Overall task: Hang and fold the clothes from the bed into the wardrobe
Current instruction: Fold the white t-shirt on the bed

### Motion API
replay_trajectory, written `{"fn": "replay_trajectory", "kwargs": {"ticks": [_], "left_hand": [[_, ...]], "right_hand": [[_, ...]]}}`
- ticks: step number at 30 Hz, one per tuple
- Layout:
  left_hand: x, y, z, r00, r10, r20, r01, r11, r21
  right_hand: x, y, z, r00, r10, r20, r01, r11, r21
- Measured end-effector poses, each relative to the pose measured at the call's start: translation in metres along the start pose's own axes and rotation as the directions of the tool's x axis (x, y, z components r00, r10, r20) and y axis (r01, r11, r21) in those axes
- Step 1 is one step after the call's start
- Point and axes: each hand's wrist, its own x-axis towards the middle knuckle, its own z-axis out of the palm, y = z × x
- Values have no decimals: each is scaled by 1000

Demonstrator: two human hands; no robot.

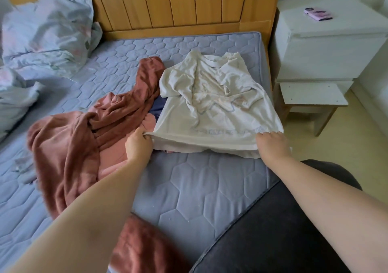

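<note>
A cream T-shirt [212, 96] with a faint printed design lies spread on the blue quilted mattress [201, 180], collar toward the headboard. My left hand [138, 146] pinches the hem's left corner, and my right hand [273, 144] grips the right corner; the hem is lifted slightly off the bed. To the left, a rust-pink fleece garment [84, 134] lies crumpled, partly under my left forearm. A bit of dark blue cloth [156, 108] peeks out between the two garments.
A crumpled pale floral duvet [42, 33] fills the bed's far left. The wooden headboard [168, 4] runs behind. A white nightstand [327, 41] with a pink phone [318, 14] stands right of the bed, above a low white stool [310, 96]. The wardrobe is out of view.
</note>
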Motion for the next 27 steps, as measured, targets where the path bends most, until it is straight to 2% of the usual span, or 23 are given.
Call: {"fn": "replay_trajectory", "kwargs": {"ticks": [1, 2, 3, 4, 5, 6, 7, 9, 10, 11, 13, 15, 16, 17, 19, 21, 22, 24, 26, 27], "left_hand": [[0, -1, -5, 1000, 20, -13, -20, 1000, 4], [0, -4, -10, 994, 105, 37, -108, 991, 82], [-1, -6, -14, 958, 231, 171, -266, 937, 228], [-1, -8, -16, 882, 330, 337, -443, 825, 351], [-1, -9, -19, 807, 356, 472, -560, 716, 417], [1, -11, -20, 796, 336, 504, -575, 682, 453], [2, -10, -20, 854, 282, 438, -485, 737, 471], [6, -8, -21, 984, 115, 134, -152, 936, 319], [8, -9, -22, 1000, -21, 7, 20, 984, 175], [9, -7, -25, 987, -148, -61, 151, 988, 43], [15, -7, -30, 924, -381, -36, 369, 911, -183], [15, -7, -34, 802, -563, 197, 590, 697, -408], [13, -6, -35, 753, -574, 321, 654, 604, -455], [11, -4, -37, 727, -556, 403, 686, 566, -458], [8, 0, -37, 723, -528, 446, 691, 549, -470], [7, 8, -35, 716, -520, 466, 698, 511, -501], [7, 12, -35, 699, -538, 472, 714, 486, -503], [8, 20, -35, 701, -574, 423, 704, 467, -534], [13, 27, -37, 757, -536, 374, 633, 457, -626], [16, 28, -39, 763, -531, 370, 621, 441, -648]], "right_hand": [[-1, -1, -2, 999, 15, 41, -14, 999, -38], [-3, 0, -4, 995, 50, 87, -45, 997, -58], [-4, 1, -4, 993, 76, 91, -71, 996, -57], [-5, 2, -6, 993, 96, 65, -93, 994, -50], [-6, 3, -7, 993, 111, 32, -110, 993, -31], [-7, 4, -8, 992, 127, 4, -127, 992, -14], [-8, 4, -11, 991, 135, 1, -135, 991, 7], [-7, 5, -18, 988, 153, -25, -152, 988, 39], [-6, 6, -23, 983, 179, -37, -176, 982, 62], [-6, 9, -26, 976, 208, -63, -201, 975, 94], [-7, 18, -31, 944, 303, -130, -277, 942, 190], [-8, 24, -31, 865, 483, -135, -409, 836, 367], [-10, 25, -33, 815, 574, -82, -475, 742, 474], [-11, 24, -34, 759, 651, 8, -539, 622, 567], [-9, 23, -36, 647, 721, 248, -642, 340, 687], [-4, 24, -35, 533, 714, 455, -711, 87, 697], [-5, 25, -36, 501, 696, 514, -726, 15, 688], [-4, 28, -36, 483, 686, 544, -706, -61, 705], [-2, 28, -38, 522, 714, 466, -625, -51, 779], [1, 29, -38, 527, 743, 412, -575, -45, 817]]}}
